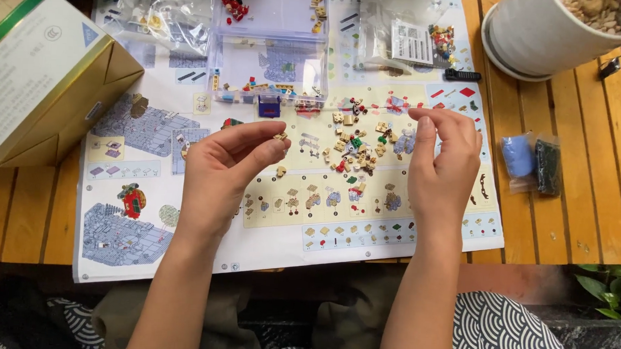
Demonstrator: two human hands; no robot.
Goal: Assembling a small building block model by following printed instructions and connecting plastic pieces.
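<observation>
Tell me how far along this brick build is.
Done: bags are opened and small bricks lie spread on the instruction sheet. In hand: the left hand pinches a tan piece; the right hand has its fingertips pinched, contents too small to tell. Left: most pieces stay loose, more in the clear tray.

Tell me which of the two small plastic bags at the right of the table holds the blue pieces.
The left bag, nearer the right hand: its contents are light blue. The right bag, touching it on the side away from the hand, holds dark, blackish-green pieces.
</observation>
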